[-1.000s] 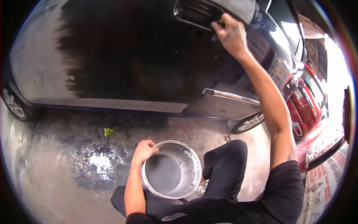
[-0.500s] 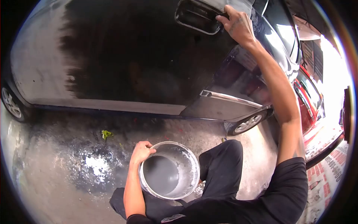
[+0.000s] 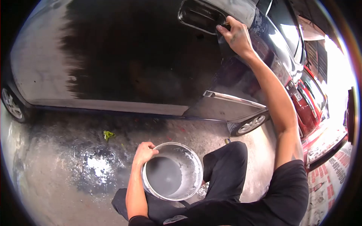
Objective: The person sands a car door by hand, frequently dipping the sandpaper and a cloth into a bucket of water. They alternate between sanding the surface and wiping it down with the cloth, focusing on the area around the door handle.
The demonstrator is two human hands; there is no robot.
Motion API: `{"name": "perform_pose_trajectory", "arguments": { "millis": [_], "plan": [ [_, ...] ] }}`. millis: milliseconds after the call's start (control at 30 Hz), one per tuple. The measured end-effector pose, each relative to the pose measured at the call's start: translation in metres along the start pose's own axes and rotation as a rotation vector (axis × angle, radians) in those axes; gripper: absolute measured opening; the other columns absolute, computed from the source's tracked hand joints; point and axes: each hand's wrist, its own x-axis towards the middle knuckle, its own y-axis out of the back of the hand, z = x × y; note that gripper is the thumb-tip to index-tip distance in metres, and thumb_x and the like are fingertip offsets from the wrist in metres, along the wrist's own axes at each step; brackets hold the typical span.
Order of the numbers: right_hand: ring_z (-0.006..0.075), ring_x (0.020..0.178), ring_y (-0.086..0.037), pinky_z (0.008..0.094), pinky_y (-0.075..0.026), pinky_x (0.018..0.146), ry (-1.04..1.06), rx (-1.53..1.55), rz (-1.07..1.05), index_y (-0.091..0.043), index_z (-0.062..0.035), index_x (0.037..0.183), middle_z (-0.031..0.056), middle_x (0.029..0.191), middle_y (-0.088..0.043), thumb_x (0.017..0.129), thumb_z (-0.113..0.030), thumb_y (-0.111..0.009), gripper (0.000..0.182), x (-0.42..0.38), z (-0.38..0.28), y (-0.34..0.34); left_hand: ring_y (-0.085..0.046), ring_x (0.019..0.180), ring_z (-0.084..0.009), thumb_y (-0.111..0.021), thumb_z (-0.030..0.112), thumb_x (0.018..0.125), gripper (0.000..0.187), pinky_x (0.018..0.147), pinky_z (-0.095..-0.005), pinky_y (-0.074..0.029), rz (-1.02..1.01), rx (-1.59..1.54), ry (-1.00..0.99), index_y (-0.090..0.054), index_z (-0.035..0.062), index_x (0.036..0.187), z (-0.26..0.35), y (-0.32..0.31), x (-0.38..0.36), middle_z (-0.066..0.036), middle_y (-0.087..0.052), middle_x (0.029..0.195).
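My left hand (image 3: 145, 152) grips the rim of a round bucket (image 3: 193, 165) that rests by my legs and holds murky grey water. Up on the car's side panel (image 3: 135, 56), my right hand (image 3: 238, 35) is closed in a pinch on a thin dark sheet, apparently sandpaper (image 3: 224, 44). That hand is at the lower right corner of a rounded rectangular recess (image 3: 201, 16) with a pale rim. Dull grey and black patches cover the panel. My fingers hide part of the sheet.
A bright trim strip (image 3: 233, 99) runs along the panel above a wheel (image 3: 250, 125); another wheel (image 3: 12, 103) is at far left. Yellow-green scrap (image 3: 108, 135) lies on the wet concrete floor (image 3: 68, 162). A red car (image 3: 307, 109) stands at right.
My right hand has moved down and slightly left along the recess's edge, with the dark sheet now lower on the panel. My left hand stays on the bucket rim.
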Motion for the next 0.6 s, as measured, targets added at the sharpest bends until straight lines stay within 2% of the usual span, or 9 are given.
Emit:
{"name": "perform_pose_trajectory", "arguments": {
  "millis": [67, 167, 267, 300, 400, 433, 467, 533, 600],
  "plan": [
    [0.0444, 0.076, -0.067, 0.0488, -0.05, 0.064, 0.264, -0.164, -0.011, -0.059, -0.0011, 0.097, 0.0242, 0.074, -0.063, 0.089, -0.027, -0.079, 0.033, 0.017, 0.005, 0.012, -0.074, 0.082, -0.0255, -0.084, 0.018, 0.072, 0.031, 0.079, -0.0377, -0.056, 0.011, 0.006, -0.009, -0.078, -0.001, 0.095, 0.002, -0.001, -0.003, -0.017, -0.076, 0.085],
    [0.0466, 0.072, -0.065, 0.0485, -0.05, 0.062, 0.396, -0.209, -0.011, -0.059, -0.0009, 0.095, 0.0248, 0.073, -0.063, 0.092, -0.023, -0.077, 0.028, 0.052, 0.002, 0.026, -0.074, 0.082, -0.0259, -0.084, 0.019, 0.072, 0.031, 0.079, -0.038, -0.056, 0.02, 0.009, -0.022, -0.078, -0.001, 0.095, 0.003, 0.003, -0.002, -0.017, -0.076, 0.084],
    [0.0452, 0.071, -0.066, 0.0478, -0.049, 0.062, 0.302, -0.087, 0.102, -0.059, -0.0011, 0.095, 0.0236, 0.072, -0.063, 0.092, -0.022, -0.077, 0.028, 0.025, 0.005, 0.019, -0.074, 0.082, -0.0258, -0.084, 0.019, 0.072, 0.031, 0.079, -0.0381, -0.056, -0.01, 0.022, -0.04, -0.078, -0.0011, 0.095, 0.006, -0.007, 0.002, -0.017, -0.076, 0.084],
    [0.0439, 0.068, -0.064, 0.0474, -0.048, 0.061, 0.212, -0.067, 0.068, -0.059, -0.0006, 0.094, 0.0233, 0.071, -0.063, 0.093, -0.022, -0.077, 0.027, 0.018, 0.007, 0.016, -0.074, 0.081, -0.0257, -0.084, 0.019, 0.072, 0.031, 0.078, -0.0383, -0.056, 0.001, 0.03, -0.033, -0.078, -0.0012, 0.096, 0.004, -0.005, 0.0, -0.017, -0.076, 0.084],
    [0.0435, 0.065, -0.062, 0.0461, -0.048, 0.06, 0.267, -0.076, -0.016, -0.06, -0.0005, 0.093, 0.0232, 0.07, -0.061, 0.094, -0.023, -0.076, 0.028, 0.035, 0.006, 0.019, -0.074, 0.082, -0.0262, -0.084, 0.019, 0.073, 0.032, 0.079, -0.0388, -0.056, 0.01, 0.024, -0.018, -0.077, -0.0014, 0.097, 0.002, -0.004, -0.004, -0.017, -0.076, 0.085],
    [0.037, 0.058, -0.058, 0.0428, -0.046, 0.058, 0.439, -0.143, 0.089, -0.062, 0.0001, 0.092, 0.0211, 0.066, -0.059, 0.093, -0.025, -0.077, 0.029, 0.05, 0.002, 0.016, -0.074, 0.082, -0.0264, -0.084, 0.019, 0.073, 0.032, 0.079, -0.0389, -0.056, 0.017, 0.037, -0.025, -0.077, -0.0013, 0.097, 0.001, -0.007, -0.004, -0.017, -0.076, 0.085],
    [0.037, 0.058, -0.058, 0.0428, -0.046, 0.058, 0.439, -0.141, 0.1, -0.062, 0.0001, 0.092, 0.0211, 0.066, -0.059, 0.093, -0.025, -0.077, 0.029, 0.056, 0.002, 0.018, -0.073, 0.082, -0.0267, -0.084, 0.02, 0.073, 0.033, 0.079, -0.0391, -0.056, 0.03, 0.054, -0.035, -0.077, -0.0013, 0.097, 0.002, -0.005, 0.0, -0.017, -0.076, 0.085],
    [0.0431, 0.062, -0.063, 0.0493, -0.049, 0.058, 0.436, -0.22, -0.037, -0.053, -0.0003, 0.082, 0.0238, 0.068, -0.06, 0.089, -0.011, -0.071, 0.022, 0.046, -0.013, 0.035, -0.074, 0.082, -0.0274, -0.084, 0.021, 0.073, 0.033, 0.08, -0.0391, -0.056, 0.013, 0.082, -0.048, -0.077, -0.0011, 0.097, 0.004, -0.009, -0.001, -0.018, -0.076, 0.085],
    [0.0435, 0.063, -0.063, 0.049, -0.049, 0.058, 0.464, -0.215, 0.026, -0.053, -0.0003, 0.083, 0.0232, 0.067, -0.06, 0.089, -0.012, -0.072, 0.022, 0.037, 0.0, 0.028, -0.074, 0.084, -0.028, -0.084, 0.021, 0.073, 0.033, 0.08, -0.0394, -0.056, 0.017, 0.078, -0.028, -0.077, -0.001, 0.097, 0.014, -0.003, -0.003, -0.018, -0.076, 0.086]
  ]
}}
